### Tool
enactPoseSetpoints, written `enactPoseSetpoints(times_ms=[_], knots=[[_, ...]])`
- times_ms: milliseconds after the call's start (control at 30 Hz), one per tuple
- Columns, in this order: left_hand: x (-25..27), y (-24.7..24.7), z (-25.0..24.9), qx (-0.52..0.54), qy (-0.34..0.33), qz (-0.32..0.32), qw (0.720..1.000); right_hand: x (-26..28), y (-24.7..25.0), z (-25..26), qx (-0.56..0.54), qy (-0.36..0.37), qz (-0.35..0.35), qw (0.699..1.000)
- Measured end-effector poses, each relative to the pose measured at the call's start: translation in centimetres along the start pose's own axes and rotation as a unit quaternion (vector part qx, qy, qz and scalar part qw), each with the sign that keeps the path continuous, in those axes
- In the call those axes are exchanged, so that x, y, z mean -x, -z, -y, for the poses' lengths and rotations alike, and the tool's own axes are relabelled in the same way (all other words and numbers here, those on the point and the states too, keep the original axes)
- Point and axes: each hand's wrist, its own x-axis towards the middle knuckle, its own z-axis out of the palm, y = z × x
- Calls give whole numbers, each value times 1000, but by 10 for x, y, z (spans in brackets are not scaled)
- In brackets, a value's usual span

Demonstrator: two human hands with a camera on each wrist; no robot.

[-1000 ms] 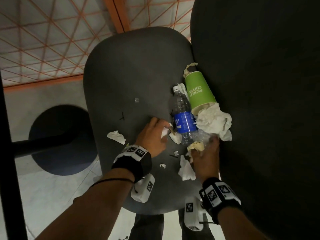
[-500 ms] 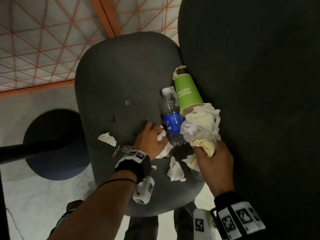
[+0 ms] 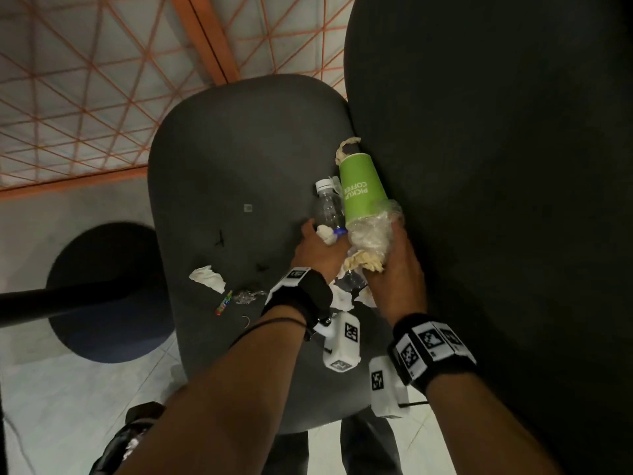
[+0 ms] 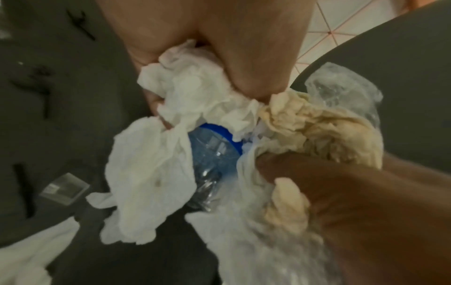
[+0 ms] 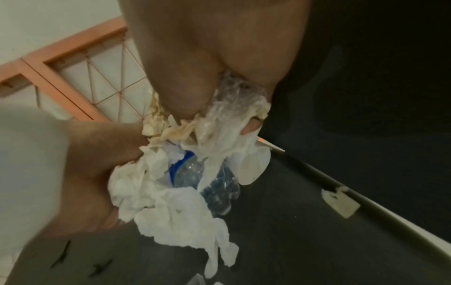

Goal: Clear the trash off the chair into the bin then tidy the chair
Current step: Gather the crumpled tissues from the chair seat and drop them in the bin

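Both hands have closed in on the trash pile since 0.5 s ago. Left hand (image 3: 318, 250) grips white tissue (image 4: 180, 92) against the clear bottle (image 3: 329, 209). Right hand (image 3: 394, 269) clamps yellowish tissue and plastic wrap (image 3: 370, 240) below the green cup (image 3: 361, 192). All sits at the chair (image 3: 239, 149) seat's right edge; 1 tissue scrap (image 3: 207, 278) lies apart.
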Motion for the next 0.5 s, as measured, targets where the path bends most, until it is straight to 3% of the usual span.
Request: enactPoseSetpoints(times_ms=[133,367,500], knots=[[-4,3,-1,-15,12,11,1000,-1,0,-18,0,-9,-30,1000],[11,21,30,10,-41,-26,999,24,-8,-18,-45,-57,12,997],[15,52,47,5,-76,-127,989,35,-16,-29,-75,-67,18,995]])
